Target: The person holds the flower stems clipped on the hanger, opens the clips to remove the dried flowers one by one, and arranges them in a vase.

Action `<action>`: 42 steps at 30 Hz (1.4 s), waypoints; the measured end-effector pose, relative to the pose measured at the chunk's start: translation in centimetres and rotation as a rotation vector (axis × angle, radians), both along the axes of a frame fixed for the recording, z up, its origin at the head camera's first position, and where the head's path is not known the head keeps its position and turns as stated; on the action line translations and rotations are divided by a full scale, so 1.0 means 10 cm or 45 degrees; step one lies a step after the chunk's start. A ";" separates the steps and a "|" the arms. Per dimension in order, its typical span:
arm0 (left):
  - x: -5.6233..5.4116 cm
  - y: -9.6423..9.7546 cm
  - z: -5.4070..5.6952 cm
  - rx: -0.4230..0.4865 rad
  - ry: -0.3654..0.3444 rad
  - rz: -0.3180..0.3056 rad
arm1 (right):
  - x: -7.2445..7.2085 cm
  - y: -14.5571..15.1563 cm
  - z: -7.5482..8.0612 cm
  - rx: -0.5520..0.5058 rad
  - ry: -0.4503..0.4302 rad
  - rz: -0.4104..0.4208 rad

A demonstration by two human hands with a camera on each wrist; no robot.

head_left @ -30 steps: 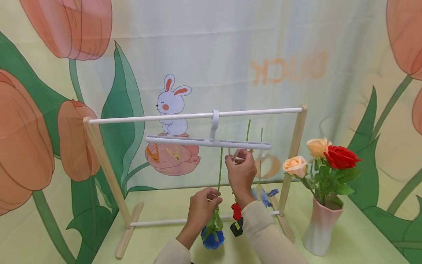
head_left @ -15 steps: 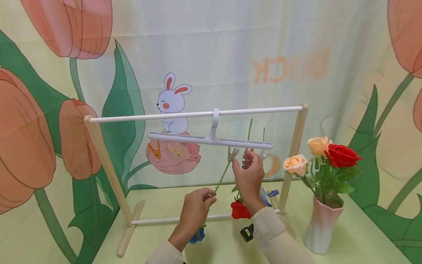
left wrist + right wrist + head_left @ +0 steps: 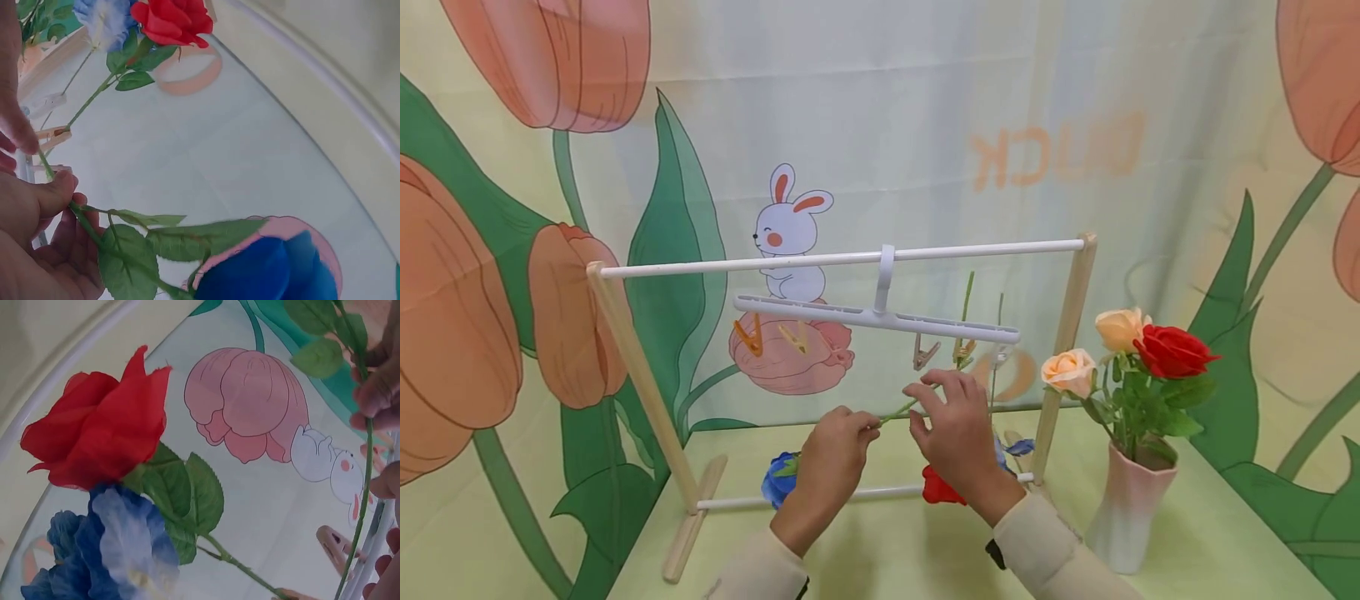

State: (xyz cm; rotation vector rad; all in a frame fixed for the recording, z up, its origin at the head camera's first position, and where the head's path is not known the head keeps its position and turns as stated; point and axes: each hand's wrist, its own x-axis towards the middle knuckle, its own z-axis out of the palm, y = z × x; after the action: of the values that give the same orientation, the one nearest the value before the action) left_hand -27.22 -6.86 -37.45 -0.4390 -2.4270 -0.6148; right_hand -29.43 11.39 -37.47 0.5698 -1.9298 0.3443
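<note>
Blue petals mark the loose flower [image 3: 781,479], lower left of centre; the left hand's [image 3: 833,457] fingers pinch its stem [image 3: 896,413]. The right hand's [image 3: 958,429] fingers are parted at the stem; contact cannot be confirmed. Two flowers, a red flower [image 3: 943,487] and a blue-white flower [image 3: 137,550], hang clipped. Orange [image 3: 756,350], yellow [image 3: 797,342] and pinkish [image 3: 919,362] clips carry nothing. The right hand partly obstructs the red flower. A vase [image 3: 1131,517] stands lower right.

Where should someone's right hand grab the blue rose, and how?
Probably best to pinch its bare stem, coming from the right. It's thin and slants up that way, past the left hand holding it. Leaves and the bloom crowd the other end.
</note>
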 end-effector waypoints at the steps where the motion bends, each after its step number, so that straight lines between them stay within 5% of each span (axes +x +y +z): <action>1: 0.00 0.01 0.01 -0.024 0.014 0.002 | 0.01 -0.01 -0.01 0.067 0.014 0.001; 8: 0.02 0.08 0.09 -0.126 0.067 -0.010 | 0.04 -0.05 -0.04 0.278 0.049 0.018; 22: 0.08 0.16 0.10 -0.147 0.030 0.011 | 0.10 0.00 -0.12 0.277 -0.020 -0.017; 30: 0.12 0.24 0.03 -0.016 0.338 -0.117 | 0.15 0.12 -0.11 0.031 -0.009 -0.002; 37: 0.13 0.33 0.02 0.003 0.583 -0.326 | 0.21 0.25 0.00 -0.285 -0.107 -0.028; 39: 0.13 0.36 0.02 0.009 0.531 -0.340 | 0.24 0.30 0.06 -0.393 -0.130 -0.033; 42: 0.10 0.45 0.02 0.080 0.236 -0.317 | 0.30 0.43 0.18 -0.567 -0.144 -0.043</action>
State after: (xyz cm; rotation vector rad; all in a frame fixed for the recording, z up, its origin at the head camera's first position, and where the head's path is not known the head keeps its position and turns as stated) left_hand -26.23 -2.37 -37.28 -0.7455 -2.1884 -0.7193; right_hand -26.46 15.69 -35.65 0.2271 -1.8860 0.7736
